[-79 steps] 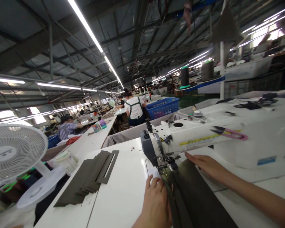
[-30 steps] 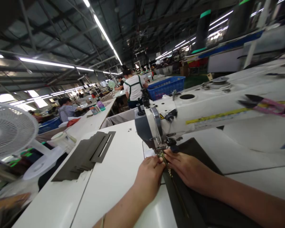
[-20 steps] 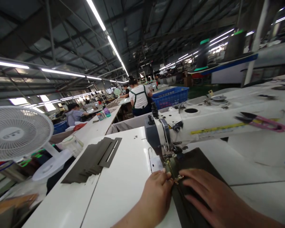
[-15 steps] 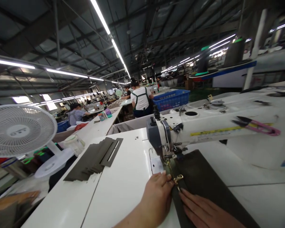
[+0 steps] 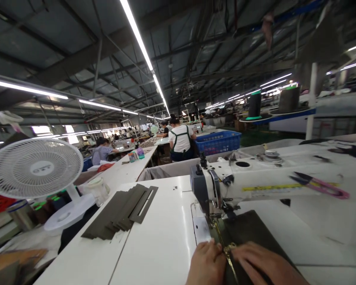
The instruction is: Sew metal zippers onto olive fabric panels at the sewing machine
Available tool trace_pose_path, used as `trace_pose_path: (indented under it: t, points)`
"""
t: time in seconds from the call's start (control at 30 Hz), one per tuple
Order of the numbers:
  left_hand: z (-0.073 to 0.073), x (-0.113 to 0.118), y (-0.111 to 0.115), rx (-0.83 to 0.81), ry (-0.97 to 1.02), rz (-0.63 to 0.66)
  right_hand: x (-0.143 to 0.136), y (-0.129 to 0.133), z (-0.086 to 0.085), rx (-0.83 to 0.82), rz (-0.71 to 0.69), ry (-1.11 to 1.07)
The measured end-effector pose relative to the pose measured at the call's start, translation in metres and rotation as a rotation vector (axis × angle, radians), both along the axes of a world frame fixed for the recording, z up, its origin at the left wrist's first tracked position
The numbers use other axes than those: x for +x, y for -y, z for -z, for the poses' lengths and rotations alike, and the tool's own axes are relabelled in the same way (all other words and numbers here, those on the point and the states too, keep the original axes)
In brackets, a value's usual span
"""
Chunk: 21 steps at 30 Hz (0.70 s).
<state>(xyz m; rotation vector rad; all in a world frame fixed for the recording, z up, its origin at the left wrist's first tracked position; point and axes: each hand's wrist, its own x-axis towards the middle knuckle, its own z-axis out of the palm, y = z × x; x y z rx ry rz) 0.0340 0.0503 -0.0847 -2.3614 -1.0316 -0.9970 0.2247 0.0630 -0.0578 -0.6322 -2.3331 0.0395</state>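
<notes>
A brass-toothed zipper (image 5: 218, 232) lies along the edge of a dark olive fabric panel (image 5: 249, 223), running under the needle area of a white sewing machine (image 5: 267, 180). My left hand (image 5: 207, 263) is curled at the zipper's left edge, its fingers closed on the zipper tape just in front of the presser foot. On the other side, my right hand (image 5: 262, 259) has its fingertips together at the gold zipper slider (image 5: 230, 248), over the panel. Those fingertips are slightly blurred, and the near end of the panel runs out of view beneath the hands.
Left on the white table (image 5: 154, 245) lies a stack of dark fabric pieces (image 5: 118, 213). A white fan (image 5: 41, 168) stands beyond it. Pink-handled thread snips (image 5: 320, 186) rest on the machine arm. Co-workers (image 5: 180, 138) sit ahead near a blue crate (image 5: 218, 142).
The view has tilted up, so the table sits lower. My right hand has gone from lying flat on the panel to fingertips on the zipper slider. My left hand stays by the zipper.
</notes>
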Motion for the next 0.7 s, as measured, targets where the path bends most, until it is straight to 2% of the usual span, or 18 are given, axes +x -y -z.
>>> trace_pose_path:
  t: [0.07,0.2,0.3,0.47,0.7]
  points:
    - [0.001,-0.001,-0.001,-0.013,-0.032,-0.020,-0.006,-0.010,-0.002,-0.025,0.140,0.039]
    - [-0.004,-0.004,0.000,-0.038,-0.057,-0.010,-0.016,-0.023,0.013,0.043,0.169,0.136]
    - [-0.009,-0.005,0.001,-0.137,-0.061,0.004,-0.017,-0.024,0.020,0.067,0.195,0.125]
    - [-0.020,-0.005,-0.001,-0.268,0.026,0.035,-0.018,-0.029,0.012,0.104,0.193,0.154]
    - [-0.035,-0.005,-0.008,-0.362,0.048,0.035,-0.025,-0.040,0.008,0.078,0.211,0.051]
